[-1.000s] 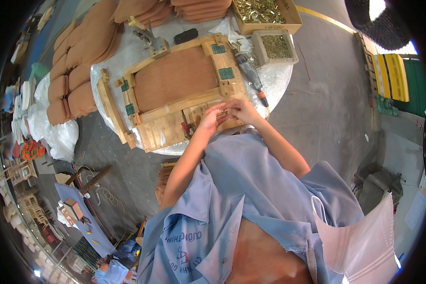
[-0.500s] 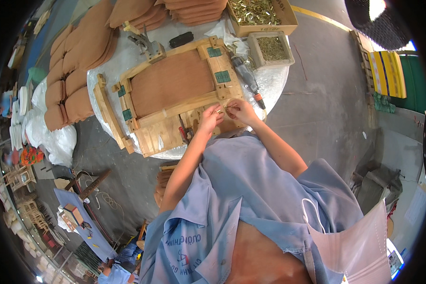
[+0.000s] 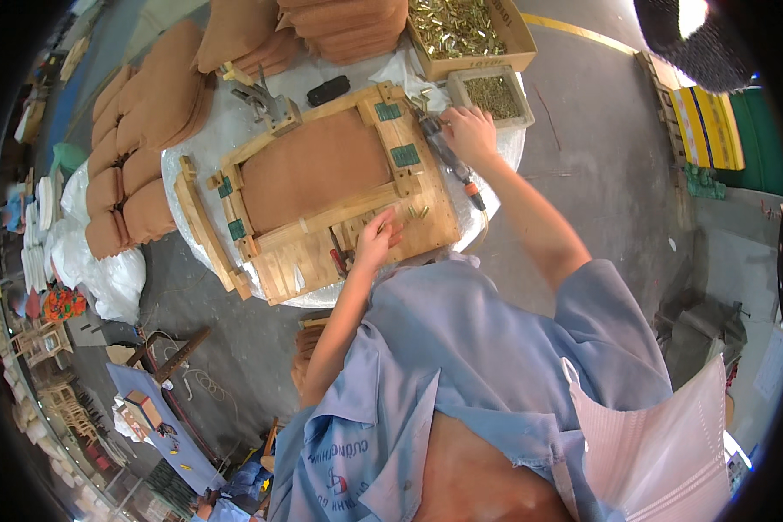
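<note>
Small brass-coloured cylinders (image 3: 424, 211) are seen lying loose on the bare wood at four o'clock of a wooden frame (image 3: 348, 214), which is taken as the clock's centre. Light, hard and rather slippery pieces are suggested, likely to roll, and best gripped by fingertips across the middle. Just beyond, at three o'clock, a grey power tool (image 3: 451, 157) with an orange collar is laid aslant; it is probably rigid and the heavier, best held around its thick dark end.

The right hand (image 3: 471, 137) is placed beside that end, fingers bent downward; whether anything is gripped cannot be told. The left hand (image 3: 378, 241) is held half curled at five o'clock, above the wood; whether anything is pinched cannot be made out.

Inside the frame a brown panel (image 3: 317, 165) is laid flat. At two o'clock a tray (image 3: 515, 120) of small metal pieces is set, with a brass-filled carton (image 3: 457, 68) behind. Brown stacked panels (image 3: 344, 30) are piled at twelve.
</note>
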`<state>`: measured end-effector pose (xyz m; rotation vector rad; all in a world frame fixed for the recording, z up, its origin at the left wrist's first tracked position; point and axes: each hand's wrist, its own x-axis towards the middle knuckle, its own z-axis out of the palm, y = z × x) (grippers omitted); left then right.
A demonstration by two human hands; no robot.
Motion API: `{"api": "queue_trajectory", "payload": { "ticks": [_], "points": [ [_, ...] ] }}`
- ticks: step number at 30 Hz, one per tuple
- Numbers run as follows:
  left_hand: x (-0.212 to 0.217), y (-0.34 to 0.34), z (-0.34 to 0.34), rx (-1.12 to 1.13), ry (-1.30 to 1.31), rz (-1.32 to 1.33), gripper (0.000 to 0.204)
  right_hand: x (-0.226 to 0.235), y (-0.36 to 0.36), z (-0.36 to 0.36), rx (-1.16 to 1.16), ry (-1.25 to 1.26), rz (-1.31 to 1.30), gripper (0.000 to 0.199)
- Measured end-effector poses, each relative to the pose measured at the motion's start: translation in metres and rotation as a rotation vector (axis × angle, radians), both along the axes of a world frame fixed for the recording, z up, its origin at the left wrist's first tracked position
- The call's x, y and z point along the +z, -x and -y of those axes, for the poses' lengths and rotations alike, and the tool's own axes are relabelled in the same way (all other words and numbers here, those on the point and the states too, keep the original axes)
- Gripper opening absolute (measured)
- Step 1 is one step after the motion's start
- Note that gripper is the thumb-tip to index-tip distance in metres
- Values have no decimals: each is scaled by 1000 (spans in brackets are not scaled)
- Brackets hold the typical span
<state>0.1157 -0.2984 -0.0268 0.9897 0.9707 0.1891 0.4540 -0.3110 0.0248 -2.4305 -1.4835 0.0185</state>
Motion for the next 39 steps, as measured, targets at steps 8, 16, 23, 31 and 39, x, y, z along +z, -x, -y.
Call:
{"api": "queue_trajectory", "payload": {
  "ticks": [8, 16, 23, 31, 39],
  "points": [
    [42, 69, 16, 304, 260, 198, 47, -13, -47, -59, 305, 616, 495, 21],
    [46, 114, 42, 554, 355, 305, 47, -8, -36, -71, 170, 658, 430, 28],
    [60, 108, 30, 670, 395, 455, 49, 20, 43, -10, 70, 288, -408, 25],
    [65, 87, 11, 581, 455, 538, 52, -28, 158, 80, 56, 368, -553, 26],
    [83, 90, -19, 552, 547, 523, 55, 87, 255, 36, 195, 100, -785, 33]
  ]
}}
